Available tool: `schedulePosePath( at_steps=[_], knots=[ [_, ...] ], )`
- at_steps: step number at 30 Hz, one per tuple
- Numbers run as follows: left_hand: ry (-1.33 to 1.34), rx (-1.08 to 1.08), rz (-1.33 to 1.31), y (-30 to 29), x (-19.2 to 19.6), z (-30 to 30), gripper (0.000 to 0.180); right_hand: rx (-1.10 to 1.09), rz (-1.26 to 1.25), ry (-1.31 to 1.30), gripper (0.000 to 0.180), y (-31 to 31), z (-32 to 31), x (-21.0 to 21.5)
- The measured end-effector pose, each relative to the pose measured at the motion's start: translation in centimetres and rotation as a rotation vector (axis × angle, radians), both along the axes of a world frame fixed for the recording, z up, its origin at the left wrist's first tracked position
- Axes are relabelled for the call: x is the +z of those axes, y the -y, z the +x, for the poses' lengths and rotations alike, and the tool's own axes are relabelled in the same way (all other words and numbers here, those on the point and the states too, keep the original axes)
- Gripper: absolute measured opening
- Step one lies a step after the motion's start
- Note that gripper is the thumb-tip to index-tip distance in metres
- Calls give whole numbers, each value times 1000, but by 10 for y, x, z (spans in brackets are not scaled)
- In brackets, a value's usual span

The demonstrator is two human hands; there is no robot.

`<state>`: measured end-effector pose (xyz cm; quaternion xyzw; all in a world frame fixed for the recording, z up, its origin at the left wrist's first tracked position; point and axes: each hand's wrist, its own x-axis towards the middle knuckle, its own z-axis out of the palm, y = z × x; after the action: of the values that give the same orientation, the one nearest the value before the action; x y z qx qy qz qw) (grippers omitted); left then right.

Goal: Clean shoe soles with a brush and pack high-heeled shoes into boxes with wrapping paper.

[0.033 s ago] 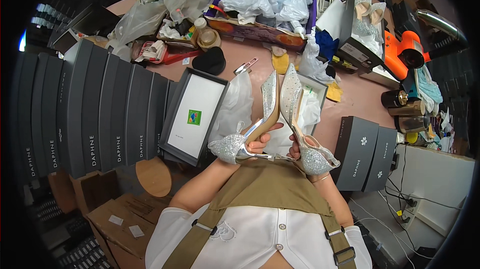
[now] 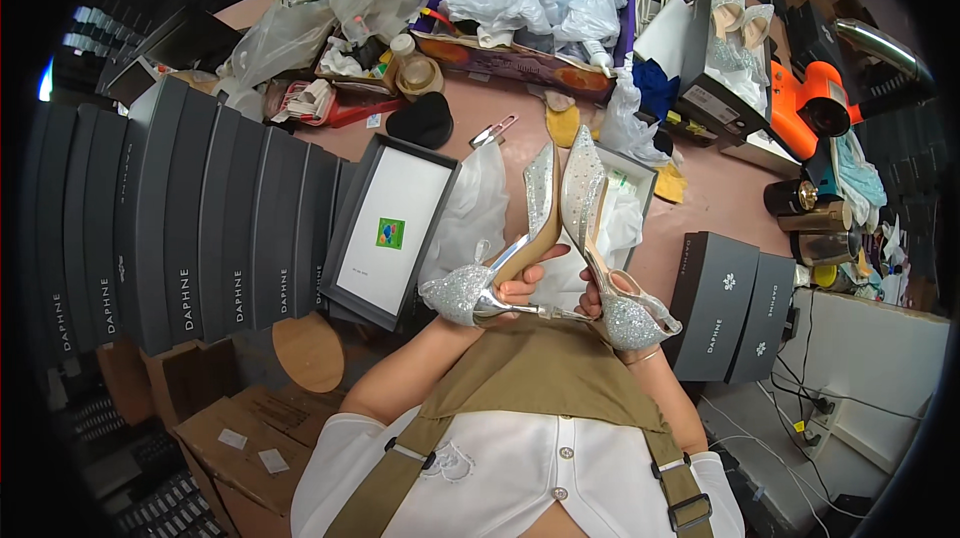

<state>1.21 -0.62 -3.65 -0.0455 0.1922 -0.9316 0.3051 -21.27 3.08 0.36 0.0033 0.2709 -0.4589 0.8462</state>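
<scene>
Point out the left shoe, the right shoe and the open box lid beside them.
Left shoe [image 2: 540,200], head view: on its glittery side.
Right shoe [image 2: 583,188], head view: on its glittery upper, near the toe.
Box lid [image 2: 395,228], head view: on its white inner face.

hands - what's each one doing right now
Left hand: closed on the left silver glitter heel.
Right hand: mostly hidden, holding the right silver glitter heel.

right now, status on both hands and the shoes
Left hand shut on left glitter heel. Right hand shut on right glitter heel. Shoes side by side above open shoebox; nothing between them.
</scene>
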Motion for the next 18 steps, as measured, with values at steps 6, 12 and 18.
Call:
schedulePosePath(
  at_steps=[6, 12, 18],
  knots=[
    [-182, 111, 152, -3, 24, -8, 66, -36, -28, -87, 39, -3, 0, -1],
    [291, 301, -190, -1, -12, 10, 84, 411, -335, -1135, 28, 13, -20, -26],
    [771, 245, -177, -2, 8, 33, 47, 193, -577, -1664, 20, 71, -79, -22]
  ],
)
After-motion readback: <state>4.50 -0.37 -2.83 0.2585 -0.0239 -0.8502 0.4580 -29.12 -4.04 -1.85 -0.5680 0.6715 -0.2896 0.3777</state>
